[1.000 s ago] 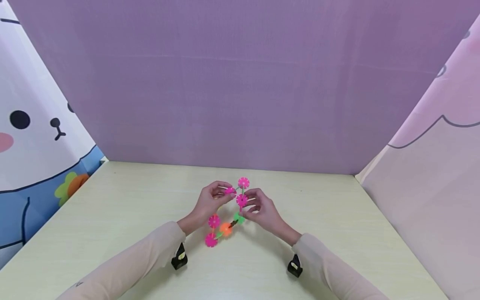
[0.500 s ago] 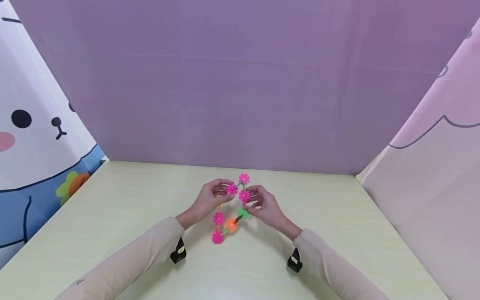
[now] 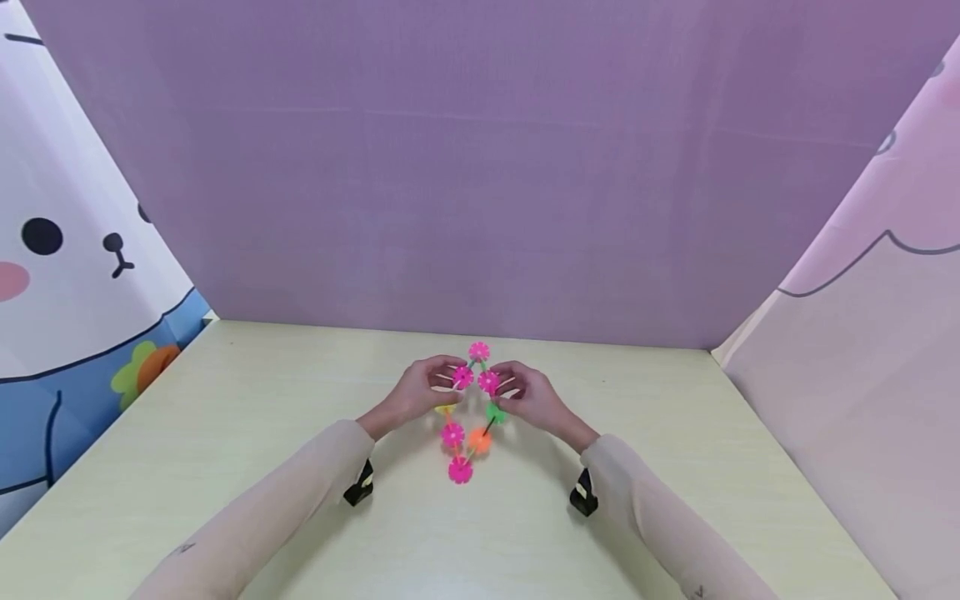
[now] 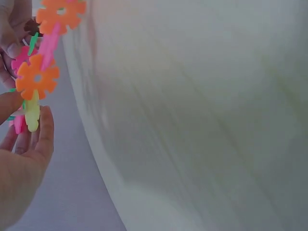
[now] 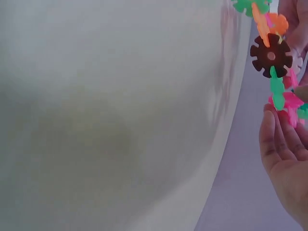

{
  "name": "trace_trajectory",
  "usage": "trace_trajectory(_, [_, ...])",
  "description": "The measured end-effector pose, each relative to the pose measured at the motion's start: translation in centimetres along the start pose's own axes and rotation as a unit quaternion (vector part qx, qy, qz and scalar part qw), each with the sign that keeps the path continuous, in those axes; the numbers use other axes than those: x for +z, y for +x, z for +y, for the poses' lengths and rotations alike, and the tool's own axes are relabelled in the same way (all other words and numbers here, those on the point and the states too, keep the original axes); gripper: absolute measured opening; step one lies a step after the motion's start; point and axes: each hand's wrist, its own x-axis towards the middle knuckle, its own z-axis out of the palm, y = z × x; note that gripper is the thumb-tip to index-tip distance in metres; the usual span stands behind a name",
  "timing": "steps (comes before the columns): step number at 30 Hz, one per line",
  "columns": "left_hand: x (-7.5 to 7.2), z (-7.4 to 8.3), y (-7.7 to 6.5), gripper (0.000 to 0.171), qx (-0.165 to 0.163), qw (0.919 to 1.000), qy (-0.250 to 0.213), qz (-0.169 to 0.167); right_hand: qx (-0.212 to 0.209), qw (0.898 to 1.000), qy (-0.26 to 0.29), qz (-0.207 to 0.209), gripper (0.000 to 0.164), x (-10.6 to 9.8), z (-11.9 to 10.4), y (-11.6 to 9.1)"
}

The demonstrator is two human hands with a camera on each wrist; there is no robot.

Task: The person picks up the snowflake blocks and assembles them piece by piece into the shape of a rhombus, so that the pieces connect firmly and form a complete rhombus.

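A closed-looking loop of interlocking plastic snowflake discs hangs above the table between both hands. At its top is a pink disc (image 3: 478, 351); another pink disc (image 3: 461, 469) marks its lowest point, near an orange disc (image 3: 480, 440). My left hand (image 3: 420, 392) pinches the loop's upper left side, where a yellow disc (image 4: 32, 113) slots into an orange disc (image 4: 48, 81) in the left wrist view. My right hand (image 3: 538, 403) pinches the upper right side; the right wrist view has a green disc (image 5: 277, 89) below a brown disc (image 5: 262, 57) there. Fingers hide some joints.
A pale wooden table (image 3: 675, 500) lies under the hands. Behind it stands a purple panel (image 3: 480, 183). Printed cartoon curtains flank it, one on the left (image 3: 82, 333) and one on the right (image 3: 847, 358). Black wrist devices hang beneath both sleeves.
The loop's lower end has swung right and slightly up, so it hangs more evenly between the hands. Its upper right pink disc has risen. Both hands keep their grip.
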Motion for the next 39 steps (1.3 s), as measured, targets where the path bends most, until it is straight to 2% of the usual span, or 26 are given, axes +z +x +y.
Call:
trace_trajectory(4, [0.1, -0.5, 0.6, 0.047, -0.014, 0.9993, 0.034, 0.011, -0.004, 1.0, -0.01, -0.017, 0.042, -0.1, 0.7, 0.7])
trace_trajectory(9, [0.4, -1.1, 1.4, 0.045, -0.037, 0.9973, 0.062, 0.014, 0.012, 0.999, -0.015, -0.033, 0.04, -0.3, 1.2, 1.3])
trace_trajectory(21, [0.4, -1.4, 2.0, 0.045, -0.077, 0.9931, 0.085, -0.025, 0.082, 0.995, -0.031, -0.047, 0.034, -0.2, 2.1, 1.7])
trace_trajectory(26, [0.5, -1.6, 2.2, 0.044, -0.077, 0.9908, 0.105, -0.04, 0.094, 0.994, -0.032, -0.05, 0.034, -0.2, 2.4, 1.7])
trace_trajectory(39, [0.3, -1.6, 2.3, 0.045, -0.08, 0.9874, 0.124, -0.057, 0.082, 0.993, -0.059, -0.055, 0.03, -0.5, 2.6, 1.7])
